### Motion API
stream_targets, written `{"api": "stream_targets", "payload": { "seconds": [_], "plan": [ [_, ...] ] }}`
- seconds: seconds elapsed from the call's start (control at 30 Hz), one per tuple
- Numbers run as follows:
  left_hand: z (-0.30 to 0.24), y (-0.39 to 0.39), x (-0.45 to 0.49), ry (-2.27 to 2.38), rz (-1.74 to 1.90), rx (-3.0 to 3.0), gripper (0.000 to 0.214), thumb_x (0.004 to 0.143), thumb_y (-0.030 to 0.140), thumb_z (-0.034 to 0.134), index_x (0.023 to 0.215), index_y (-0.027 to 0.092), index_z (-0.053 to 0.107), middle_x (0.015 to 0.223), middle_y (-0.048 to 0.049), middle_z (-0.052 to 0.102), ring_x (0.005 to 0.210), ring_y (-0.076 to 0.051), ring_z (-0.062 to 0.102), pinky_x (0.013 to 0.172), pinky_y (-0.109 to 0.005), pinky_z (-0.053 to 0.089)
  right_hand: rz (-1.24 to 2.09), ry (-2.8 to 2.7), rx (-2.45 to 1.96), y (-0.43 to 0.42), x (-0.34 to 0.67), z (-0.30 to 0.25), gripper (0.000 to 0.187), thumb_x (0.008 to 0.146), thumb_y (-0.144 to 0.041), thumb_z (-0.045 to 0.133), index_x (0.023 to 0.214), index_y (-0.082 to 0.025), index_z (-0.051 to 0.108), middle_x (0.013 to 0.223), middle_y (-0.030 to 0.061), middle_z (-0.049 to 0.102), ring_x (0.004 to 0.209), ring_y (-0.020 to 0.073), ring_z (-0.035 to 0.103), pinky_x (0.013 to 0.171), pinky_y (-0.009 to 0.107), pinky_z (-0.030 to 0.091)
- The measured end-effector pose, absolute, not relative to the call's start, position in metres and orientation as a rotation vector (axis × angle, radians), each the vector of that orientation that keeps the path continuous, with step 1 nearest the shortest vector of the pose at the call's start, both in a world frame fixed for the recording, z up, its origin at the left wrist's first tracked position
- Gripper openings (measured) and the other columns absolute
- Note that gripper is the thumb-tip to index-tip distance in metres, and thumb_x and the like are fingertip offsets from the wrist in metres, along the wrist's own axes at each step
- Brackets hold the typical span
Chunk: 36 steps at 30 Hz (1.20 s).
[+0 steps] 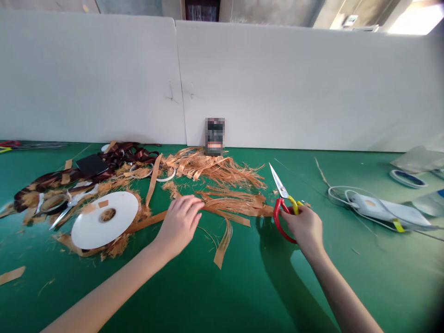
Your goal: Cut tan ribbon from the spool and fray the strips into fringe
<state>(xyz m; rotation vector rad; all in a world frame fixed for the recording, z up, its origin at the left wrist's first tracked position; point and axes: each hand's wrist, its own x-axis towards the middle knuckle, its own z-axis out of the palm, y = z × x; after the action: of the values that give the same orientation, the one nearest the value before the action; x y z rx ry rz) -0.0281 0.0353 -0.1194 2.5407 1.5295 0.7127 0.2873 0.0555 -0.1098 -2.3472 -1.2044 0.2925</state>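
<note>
My right hand (305, 226) is closed around scissors (282, 192) with one red and one yellow handle. Their blades look closed and point up and away from me. My left hand (181, 222) has its fingers bent together over a tan ribbon (149, 223); the grip itself is partly hidden. This ribbon runs in from beneath a white spool (85, 231) on the left. Just beyond my left fingers lie frayed tan strips (236, 206), and a short fringed piece (222, 249) rests nearer to me.
A frayed tan heap (208, 169) lies before a small dark upright device (215, 137), its face blurred. Dark brown ribbon (45, 180), a black box (92, 165) and other scissors (67, 208) crowd the left. At right sits a white power strip (388, 210) with cables. White panels (294, 88) border the back.
</note>
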Motion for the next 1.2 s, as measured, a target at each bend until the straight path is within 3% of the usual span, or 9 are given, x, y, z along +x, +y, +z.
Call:
{"api": "stream_targets", "payload": {
  "seconds": [0.17,0.3,0.43,0.5,0.6,0.73,0.87,1.1,1.2],
  "plan": [
    [-0.131,0.002,-0.018,0.945,0.477,2.869,0.032,0.096,0.022,0.04,0.122,0.015,0.059,0.133,-0.0057,0.062,0.128,-0.025,0.049,0.108,-0.044,0.037,0.193,-1.277,-2.526,0.056,0.309,-0.109,0.02,0.072,-0.037,0.06,0.065,-0.018,0.057,0.058,0.0086,0.059,0.057,0.024,0.054,0.052,0.031,0.035],
    [-0.138,-0.019,0.002,0.988,0.344,2.796,0.045,0.097,0.041,0.038,0.134,0.019,0.05,0.142,-0.008,0.053,0.13,-0.027,0.048,0.107,-0.047,0.039,0.123,-1.352,-2.609,0.058,0.312,-0.104,0.026,0.076,-0.038,0.059,0.073,-0.012,0.063,0.069,0.0182,0.065,0.068,0.0325,0.061,0.056,0.035,0.039],
    [-0.141,-0.033,0.025,1.153,0.391,2.691,0.044,0.096,0.045,0.039,0.133,0.025,0.052,0.138,-0.0094,0.056,0.123,-0.03,0.053,0.098,-0.05,0.045,-0.041,-1.47,-2.561,0.052,0.294,-0.091,0.03,0.084,-0.03,0.051,0.101,-0.006,0.061,0.103,0.0283,0.064,0.1,0.0411,0.058,0.073,0.043,0.042],
    [-0.141,-0.03,0.031,1.197,0.427,2.658,0.038,0.098,0.038,0.036,0.129,0.024,0.055,0.134,-0.0078,0.059,0.118,-0.028,0.056,0.095,-0.048,0.047,-0.007,-1.605,-2.477,0.041,0.277,-0.087,0.025,0.088,-0.03,0.049,0.101,-0.011,0.059,0.105,0.0225,0.065,0.103,0.0375,0.057,0.077,0.041,0.042],
    [-0.14,-0.014,0.032,1.186,0.449,2.71,0.039,0.1,0.027,0.031,0.131,0.018,0.052,0.14,-0.007,0.055,0.126,-0.027,0.049,0.1,-0.047,0.042,0.262,-1.86,-2.319,0.018,0.245,-0.09,0.024,0.083,-0.042,0.059,0.085,-0.018,0.058,0.083,0.0087,0.068,0.078,0.0254,0.064,0.066,0.032,0.046],
    [-0.14,0.011,0.028,0.935,0.424,2.846,0.046,0.099,0.03,0.036,0.142,0.014,0.038,0.153,-0.0074,0.037,0.14,-0.026,0.032,0.112,-0.046,0.028,0.481,-2.133,-2.135,-0.008,0.207,-0.106,0.02,0.072,-0.025,0.072,0.083,-0.015,0.059,0.086,0.0116,0.067,0.082,0.0251,0.064,0.071,0.031,0.047],
    [-0.147,0.02,0.028,0.714,0.479,2.816,0.038,0.096,0.029,0.045,0.129,0.014,0.051,0.137,-0.0088,0.058,0.129,-0.024,0.047,0.11,-0.041,0.032,0.58,-2.304,-2.008,-0.018,0.195,-0.114,0.017,0.073,0.0,0.055,0.072,-0.016,0.061,0.083,0.0125,0.067,0.077,0.0249,0.064,0.072,0.033,0.047],
    [-0.148,0.023,0.03,0.728,0.556,2.787,0.019,0.095,0.024,0.048,0.091,0.017,0.065,0.098,-0.0071,0.07,0.099,-0.021,0.062,0.087,-0.033,0.049,0.639,-2.409,-1.814,-0.015,0.212,-0.101,0.019,0.082,-0.004,0.046,0.083,-0.015,0.062,0.081,0.0093,0.068,0.067,0.0194,0.066,0.06,0.029,0.051],
    [-0.148,0.02,0.029,0.734,0.555,2.794,0.023,0.096,0.024,0.044,0.096,0.015,0.065,0.102,-0.0087,0.071,0.101,-0.022,0.063,0.085,-0.034,0.049,0.537,-2.416,-1.756,-0.005,0.214,-0.104,0.03,0.088,-0.01,0.044,0.113,-0.009,0.06,0.12,0.0225,0.063,0.106,0.0293,0.065,0.085,0.042,0.052]
  ]
}}
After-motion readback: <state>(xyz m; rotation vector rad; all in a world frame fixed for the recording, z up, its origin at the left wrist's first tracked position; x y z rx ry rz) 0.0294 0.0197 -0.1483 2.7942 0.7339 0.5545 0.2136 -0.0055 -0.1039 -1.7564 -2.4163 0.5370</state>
